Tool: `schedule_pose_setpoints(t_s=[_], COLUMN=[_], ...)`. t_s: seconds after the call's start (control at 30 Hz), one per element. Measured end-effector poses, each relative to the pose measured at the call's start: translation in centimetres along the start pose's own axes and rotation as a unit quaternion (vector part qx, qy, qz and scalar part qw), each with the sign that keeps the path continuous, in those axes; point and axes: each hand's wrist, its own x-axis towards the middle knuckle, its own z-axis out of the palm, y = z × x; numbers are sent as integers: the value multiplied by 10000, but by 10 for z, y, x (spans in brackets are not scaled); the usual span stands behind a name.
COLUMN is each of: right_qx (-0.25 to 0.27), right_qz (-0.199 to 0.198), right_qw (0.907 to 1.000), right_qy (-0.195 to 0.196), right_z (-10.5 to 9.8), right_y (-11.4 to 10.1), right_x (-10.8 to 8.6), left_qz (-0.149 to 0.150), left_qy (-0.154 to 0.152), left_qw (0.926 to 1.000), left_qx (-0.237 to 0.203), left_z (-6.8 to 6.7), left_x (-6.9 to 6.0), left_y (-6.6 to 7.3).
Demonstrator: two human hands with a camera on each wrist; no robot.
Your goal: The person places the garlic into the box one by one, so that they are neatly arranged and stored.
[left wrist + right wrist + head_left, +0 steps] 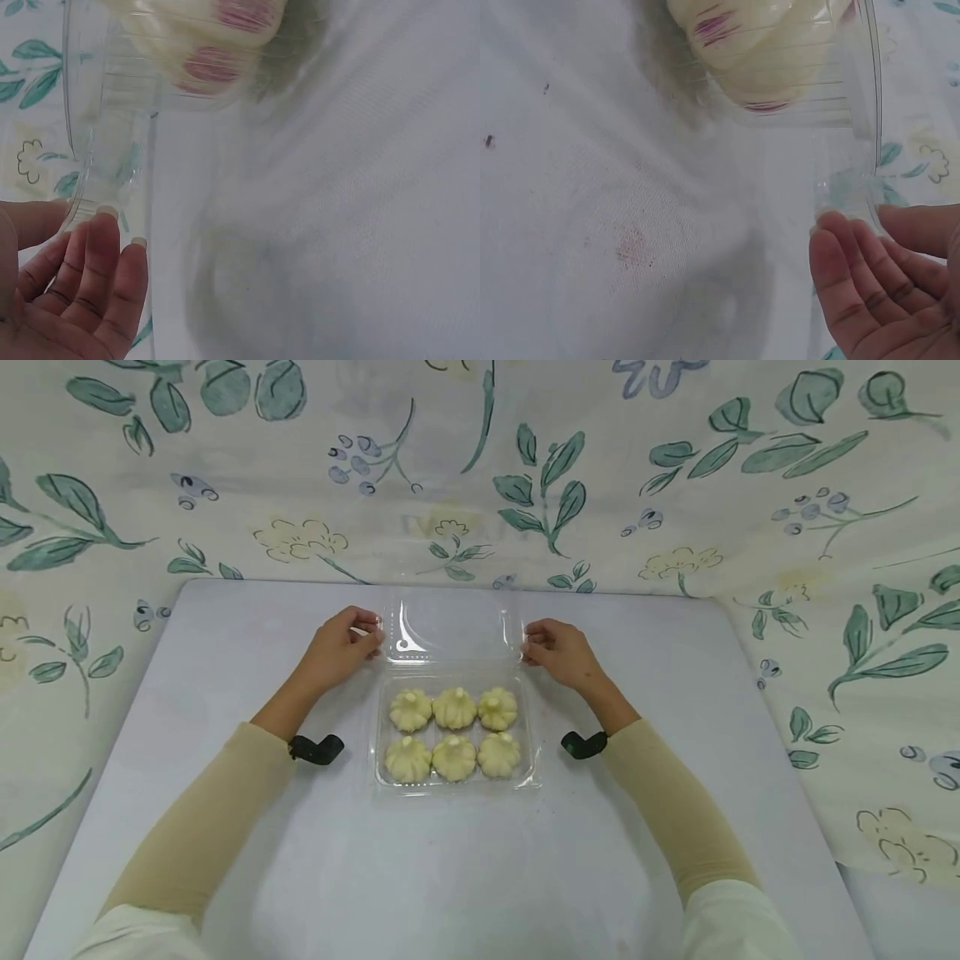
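Observation:
A clear plastic clamshell container [531, 735] lies on the white table, its hinged lid [457, 631] raised at the far side. Several pale garlic bulbs [454, 757] sit in its base in two rows; purple-pink streaks show on the garlic [246, 13] through the plastic wall in both wrist views. My left hand [341, 645] pinches the lid's left edge between thumb and fingertips. At the opposite edge, my right hand [561, 652] holds the lid the same way, with the thumb [919, 229] on one side of the plastic and the fingers on the other.
The white tabletop [450, 877] stretches around the container. Behind it and along the sides hangs a floral cloth [450, 485]. Dark wrist camera mounts [317, 749] stick out inward from both sleeves. Small reddish specks [489, 140] dot the table at the right.

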Motion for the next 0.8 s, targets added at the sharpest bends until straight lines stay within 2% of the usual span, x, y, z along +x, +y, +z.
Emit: schedule_pose_setpoints(t_s=[0.1, 0.37, 0.63, 0.8], right_qx=[36, -8, -518, -856], right_qz=[-79, -429, -749, -1070], right_qw=[9999, 9986, 9952, 9896], right_qy=[54, 309, 355, 428], right_z=[1, -1, -4, -4], right_y=[-1, -13, -14, -13], right_x=[-1, -13, -28, -37], left_qz=[113, 563, 909, 1314], left_qy=[94, 581, 567, 476], left_qw=[9999, 9967, 9924, 9836], left_qx=[-41, 84, 600, 1144], left_z=[-2, -3, -9, -12], left_x=[-3, -17, -40, -53], left_y=[3, 10, 15, 16])
